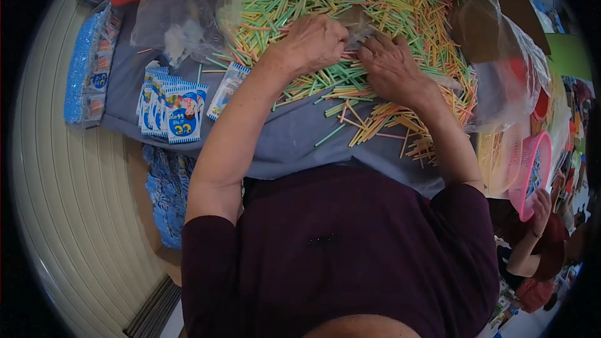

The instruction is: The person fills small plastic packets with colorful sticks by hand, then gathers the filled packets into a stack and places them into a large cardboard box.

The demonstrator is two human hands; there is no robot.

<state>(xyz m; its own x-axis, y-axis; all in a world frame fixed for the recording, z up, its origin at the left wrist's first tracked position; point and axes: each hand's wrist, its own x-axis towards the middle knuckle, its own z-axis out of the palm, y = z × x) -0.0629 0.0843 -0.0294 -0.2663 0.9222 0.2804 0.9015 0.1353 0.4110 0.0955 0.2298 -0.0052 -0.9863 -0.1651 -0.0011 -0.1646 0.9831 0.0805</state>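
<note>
A large heap of thin coloured sticks (pixel 288 3), green, yellow, orange and pink, covers the table in front of me. My left hand (pixel 315 42) is over the heap with its fingers curled together. Close by on the right, my right hand (pixel 394 67) has its fingers bent down and inward. Between the two hands is a small clear plastic bag (pixel 358 25), and both sets of fingers appear closed on its edges. A few pink sticks show just below the fingertips. The exact grip is partly hidden by the fingers.
Printed blue-and-white packets (pixel 185 116) lie left on the grey cloth (pixel 285 144). A clear bag of packets (pixel 94 69) hangs at the table's left edge. Large clear plastic (pixel 501 87) borders the heap. At right, another person's hand (pixel 541 211) touches a pink basket (pixel 517 197).
</note>
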